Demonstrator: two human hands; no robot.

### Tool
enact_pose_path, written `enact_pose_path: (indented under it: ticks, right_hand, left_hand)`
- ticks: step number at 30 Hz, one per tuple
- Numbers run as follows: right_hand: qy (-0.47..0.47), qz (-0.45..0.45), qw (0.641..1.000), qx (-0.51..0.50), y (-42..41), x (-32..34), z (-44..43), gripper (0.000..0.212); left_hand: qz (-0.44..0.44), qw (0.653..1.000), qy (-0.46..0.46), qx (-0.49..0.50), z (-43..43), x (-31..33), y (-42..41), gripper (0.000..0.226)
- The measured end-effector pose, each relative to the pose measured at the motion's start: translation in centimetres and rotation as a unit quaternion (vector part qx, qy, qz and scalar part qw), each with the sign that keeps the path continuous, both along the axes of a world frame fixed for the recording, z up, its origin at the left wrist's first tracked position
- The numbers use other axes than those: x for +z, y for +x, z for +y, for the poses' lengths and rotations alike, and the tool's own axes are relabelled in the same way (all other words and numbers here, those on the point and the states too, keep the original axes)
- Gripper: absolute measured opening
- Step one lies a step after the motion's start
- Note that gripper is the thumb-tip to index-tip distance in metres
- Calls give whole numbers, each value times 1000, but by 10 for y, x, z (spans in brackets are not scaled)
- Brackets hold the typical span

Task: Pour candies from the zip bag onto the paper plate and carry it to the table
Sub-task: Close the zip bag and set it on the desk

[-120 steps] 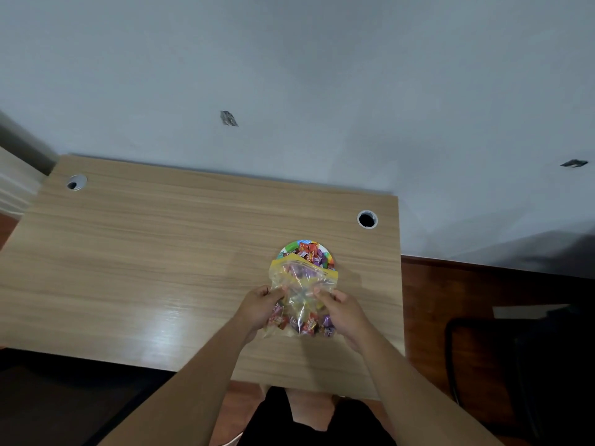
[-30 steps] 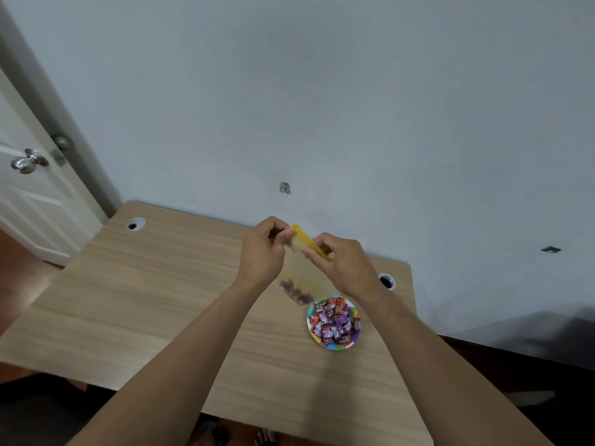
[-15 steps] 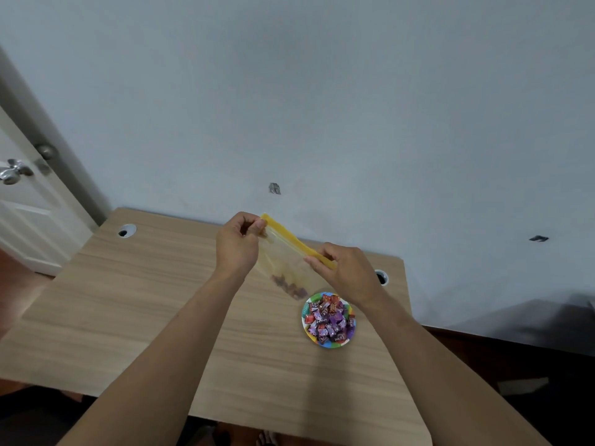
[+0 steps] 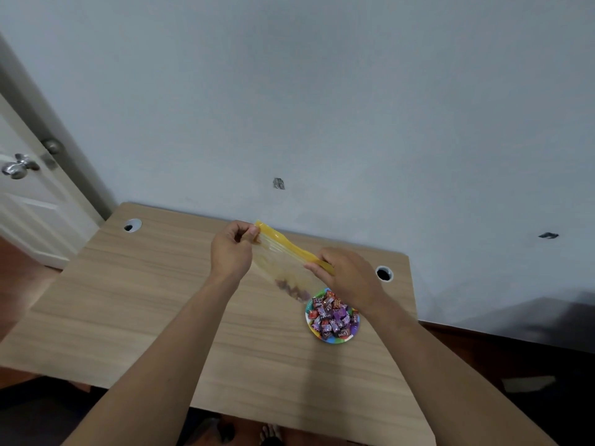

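Candies [image 4: 333, 313] were heaped on the paper plate [image 4: 335, 340] at lower right; the zip bag [image 4: 283, 262] was held stretched above it, each grip pinching one yellow end: left hand [image 4: 231, 249], right hand [image 4: 346, 275].

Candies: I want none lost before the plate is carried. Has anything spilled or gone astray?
No spill shows. The candies sit heaped on the paper plate; a few remain inside the zip bag, held above the desk.

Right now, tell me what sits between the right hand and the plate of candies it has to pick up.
The zip bag does: the left hand and right hand both pinch its yellow strip, so neither is free. The paper plate lies on the desk just below the right hand, with nothing on the wood between them.
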State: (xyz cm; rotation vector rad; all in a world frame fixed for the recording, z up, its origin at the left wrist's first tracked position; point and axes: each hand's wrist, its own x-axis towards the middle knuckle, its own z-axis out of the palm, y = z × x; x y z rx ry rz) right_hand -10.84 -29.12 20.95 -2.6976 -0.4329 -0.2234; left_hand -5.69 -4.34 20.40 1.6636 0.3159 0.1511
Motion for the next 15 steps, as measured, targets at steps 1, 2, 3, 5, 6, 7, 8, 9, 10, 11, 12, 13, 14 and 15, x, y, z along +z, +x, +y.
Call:
enact_pose_path:
  ticks: [1,2,3,5,6,7,8,9,10,11,12,13,14,15]
  right_hand:
    - [-13,-3,1000,4,0,-1,1,41]
    - [-26,-7,1000,7,0,-2,2,41]
    - [-38,-12,999,9,0,-3,3,42]
    - [-57,-27,998,13,1,-5,4,48]
    - [-62,-37,997,16,1,-5,6,51]
    - [-68,-48,996,19,2,-7,7,55]
    - [-73,-58,995,22,3,-7,8,59]
    - [-79,-66,994,23,5,-8,9,64]
    - [-83,-74,994,22,6,-8,10,70]
    - [-88,-79,993,21,6,-9,12,76]
    - [-93,-80,992,19,7,-9,13,81]
    - [-98,-77,992,15,8,-9,14,85]
    - [-105,-72,992,10,9,-10,16,88]
    - [-112,-67,991,3,10,-11,17,91]
  left_hand:
    - [2,1000,1,1,1,-1,-1,17]
    - [4,1000,2,0,3,-2,-2,19]
    - [7,1000,1,-1,5,-3,-2,20]
    - [13,1000,-2,-4,9,-6,-2,20]
    - [15,1000,-4,-5,12,-7,-3,18]
    - [18,1000,-6,-5,13,-7,-3,17]
    - [21,1000,-7,-5,16,-8,-4,18]
    - [24,1000,-9,-3,18,-9,-4,19]
    - [25,1000,-11,-2,20,-10,-4,20]
    - [26,1000,-13,0,23,-11,-4,22]
    - [27,1000,-13,1,25,-12,-4,23]
    - [29,1000,-12,2,27,-13,-4,24]
    - [30,999,-10,2,30,-14,-4,25]
    - [32,999,-9,2,31,-15,-4,25]
